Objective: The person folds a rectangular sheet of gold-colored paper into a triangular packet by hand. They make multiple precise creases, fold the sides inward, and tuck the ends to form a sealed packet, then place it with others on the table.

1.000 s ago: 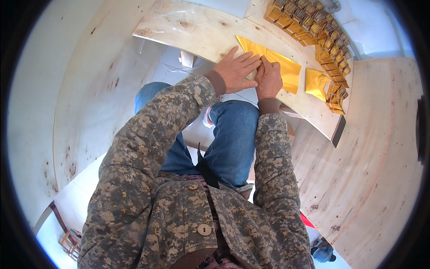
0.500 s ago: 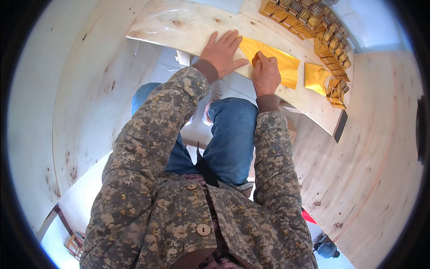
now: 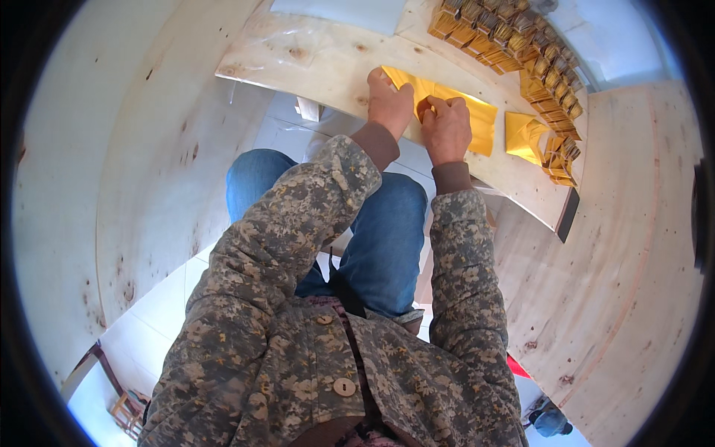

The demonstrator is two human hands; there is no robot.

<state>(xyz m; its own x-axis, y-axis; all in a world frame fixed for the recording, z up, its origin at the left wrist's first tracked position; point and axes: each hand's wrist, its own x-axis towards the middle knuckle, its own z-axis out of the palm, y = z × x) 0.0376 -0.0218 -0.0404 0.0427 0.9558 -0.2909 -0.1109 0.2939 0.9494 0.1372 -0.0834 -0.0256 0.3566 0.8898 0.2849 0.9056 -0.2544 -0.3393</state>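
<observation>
A yellow paper sheet (image 3: 480, 123) with crease lines lies along the near edge of a wooden tabletop (image 3: 328, 56). My left hand (image 3: 390, 104) is closed at its left end, thumb on top and fingers curled around the corner. My right hand (image 3: 447, 128) rests over the middle of the sheet, its fingers bent into a pinch against the paper. What lies right under those fingertips is hidden. Just right of the sheet sits a folded yellow paper piece (image 3: 525, 135), apart from both hands.
Rows of bundled yellow-brown folded pieces (image 3: 514, 33) line the far right of the tabletop. A pale sheet (image 3: 339, 13) lies at the back. Wooden panels stand to the left (image 3: 141, 149) and right (image 3: 596, 246). My knees (image 3: 391, 231) are below the table edge.
My left hand, earlier spread flat beside the sheet, has moved right and curled around its left end. My right hand has shifted slightly and its fingers have loosened a little.
</observation>
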